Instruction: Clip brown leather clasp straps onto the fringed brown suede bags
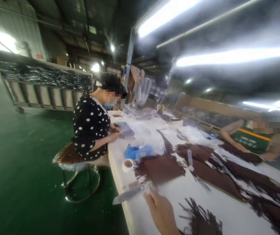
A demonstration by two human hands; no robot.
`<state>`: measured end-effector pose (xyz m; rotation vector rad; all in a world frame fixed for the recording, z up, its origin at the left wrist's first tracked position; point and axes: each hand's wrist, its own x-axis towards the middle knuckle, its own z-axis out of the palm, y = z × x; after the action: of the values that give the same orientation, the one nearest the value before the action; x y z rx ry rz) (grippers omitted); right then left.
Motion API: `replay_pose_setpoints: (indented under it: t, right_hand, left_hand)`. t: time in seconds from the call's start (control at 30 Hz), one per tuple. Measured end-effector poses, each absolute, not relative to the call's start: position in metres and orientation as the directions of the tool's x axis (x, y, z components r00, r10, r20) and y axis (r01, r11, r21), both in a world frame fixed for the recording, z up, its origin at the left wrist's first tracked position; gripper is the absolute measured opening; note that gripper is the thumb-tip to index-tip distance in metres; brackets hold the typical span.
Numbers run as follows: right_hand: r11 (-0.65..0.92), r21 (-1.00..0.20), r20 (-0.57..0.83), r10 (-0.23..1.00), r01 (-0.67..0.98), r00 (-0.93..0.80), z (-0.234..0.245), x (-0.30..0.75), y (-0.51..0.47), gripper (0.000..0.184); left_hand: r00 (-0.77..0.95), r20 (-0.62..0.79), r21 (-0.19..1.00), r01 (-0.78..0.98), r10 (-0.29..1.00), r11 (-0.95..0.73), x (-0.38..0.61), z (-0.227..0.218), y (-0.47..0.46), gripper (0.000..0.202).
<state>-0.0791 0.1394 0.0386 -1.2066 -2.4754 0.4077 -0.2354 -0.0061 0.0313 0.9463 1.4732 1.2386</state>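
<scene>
— So, what does that pale strip [130, 194] look like?
— Flat, greyish and blurred. It lies along the near edge of the white table [218, 209], with a tape roll [127, 165] and a brown fringed piece [161, 168] just beyond it.
— And the hands?
— The left hand [161, 212] meets its nearer end, fingers stretched toward it. Whether it grips, I cannot tell. The right hand is out of view.

Two co-workers sit at one white table [194, 197]: one in a dotted top [91, 125] at nine o'clock, one in green [251, 138] at three. One stool [72, 156], one tape roll [127, 164], two blue items [131, 152]. One hand [162, 213] at six o'clock. At least six brown fringed cloths [161, 168]; blur prevents an exact count.
</scene>
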Motion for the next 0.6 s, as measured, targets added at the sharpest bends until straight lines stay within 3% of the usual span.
replay_pose_setpoints:
  t: [0.1, 0.2, 0.27, 0.5, 0.6]
  right_hand:
    - [0.682, -0.275, 0.212, 0.731, 0.678, -0.649, 0.037, -0.141, 0.170, 0.017]
    - [0.720, -0.235, 0.224, 0.694, 0.653, -0.684, 0.025, -0.191, 0.196, 0.053]
    - [0.714, -0.218, 0.221, 0.700, 0.666, -0.679, 0.013, -0.214, 0.208, 0.061]
    - [0.678, -0.260, 0.222, 0.735, 0.688, -0.640, -0.004, -0.241, 0.226, 0.026]
    - [0.654, -0.323, 0.225, 0.755, 0.684, -0.616, 0.014, -0.235, 0.217, 0.034]
  left_hand:
    - [-0.327, -0.150, 0.989, -0.037, 0.933, 0.146, -0.264, 0.050, 0.026, 0.031]
    - [-0.400, -0.118, 0.993, -0.036, 0.909, 0.113, -0.294, 0.066, 0.058, 0.032]
    - [-0.436, -0.098, 0.995, -0.027, 0.895, 0.096, -0.311, 0.074, 0.076, 0.038]
    - [-0.477, -0.111, 0.994, -0.038, 0.872, 0.106, -0.314, 0.054, 0.084, 0.051]
    - [-0.485, -0.181, 0.983, -0.079, 0.856, 0.163, -0.289, 0.022, 0.046, 0.035]
